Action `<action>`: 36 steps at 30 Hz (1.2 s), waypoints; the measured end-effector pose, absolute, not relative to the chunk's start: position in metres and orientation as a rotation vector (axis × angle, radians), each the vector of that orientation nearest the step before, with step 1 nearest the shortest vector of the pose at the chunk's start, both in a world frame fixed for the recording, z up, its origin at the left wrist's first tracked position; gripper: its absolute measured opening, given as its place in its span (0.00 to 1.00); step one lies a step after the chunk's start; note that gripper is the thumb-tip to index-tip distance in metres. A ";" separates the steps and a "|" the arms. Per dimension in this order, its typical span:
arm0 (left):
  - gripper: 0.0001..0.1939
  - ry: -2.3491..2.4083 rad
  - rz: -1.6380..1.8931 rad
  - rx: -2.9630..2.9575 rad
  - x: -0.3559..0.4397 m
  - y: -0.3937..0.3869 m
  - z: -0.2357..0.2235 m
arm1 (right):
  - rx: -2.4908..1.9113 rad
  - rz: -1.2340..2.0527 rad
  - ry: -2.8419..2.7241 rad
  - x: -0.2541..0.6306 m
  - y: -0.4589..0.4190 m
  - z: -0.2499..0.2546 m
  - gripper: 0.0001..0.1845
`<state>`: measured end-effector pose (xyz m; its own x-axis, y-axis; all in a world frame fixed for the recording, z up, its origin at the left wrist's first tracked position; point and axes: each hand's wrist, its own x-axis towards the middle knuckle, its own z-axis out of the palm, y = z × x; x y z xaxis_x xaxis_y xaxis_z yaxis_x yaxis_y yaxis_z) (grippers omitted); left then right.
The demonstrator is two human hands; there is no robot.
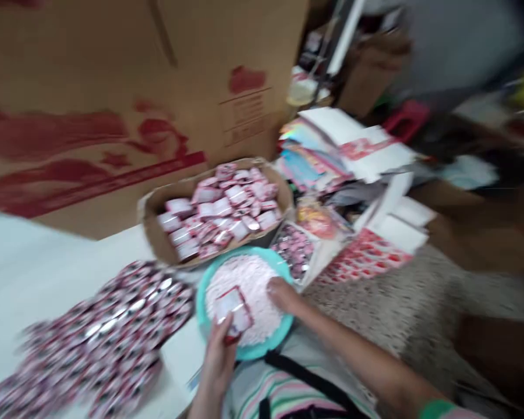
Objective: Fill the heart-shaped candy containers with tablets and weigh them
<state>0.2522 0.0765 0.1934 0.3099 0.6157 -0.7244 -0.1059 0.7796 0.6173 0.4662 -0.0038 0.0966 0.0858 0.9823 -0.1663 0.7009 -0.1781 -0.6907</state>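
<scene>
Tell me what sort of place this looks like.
Probably a small packing or assembly workshop. Small pink-and-white packs lie heaped in a cardboard tray, a turquoise basin holds pale, loose bits, and a big printed carton stands beside them.

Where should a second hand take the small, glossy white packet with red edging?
Probably by the packet's far edge, coming from the right: the left hand holds its near end, leaving the far edge free above the round turquoise basin, and the right hand is on that side.
</scene>
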 end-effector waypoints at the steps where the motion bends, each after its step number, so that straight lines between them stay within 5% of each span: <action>1: 0.17 1.187 0.514 0.391 0.235 0.074 0.202 | -1.929 0.874 -1.655 0.451 0.007 0.088 0.12; 16: 0.23 1.217 0.649 0.291 0.173 0.050 0.223 | -2.200 0.532 -1.735 0.417 0.068 0.045 0.22; 23: 0.23 1.289 0.655 0.293 0.174 0.054 0.223 | -2.149 0.687 -1.621 0.385 0.056 0.047 0.23; 30: 0.21 1.345 0.651 0.380 0.193 0.071 0.231 | -2.065 0.989 -1.656 0.383 0.042 0.052 0.36; 36: 0.26 1.426 0.621 0.665 0.197 0.066 0.228 | -2.127 1.215 -1.427 0.379 0.048 0.052 0.29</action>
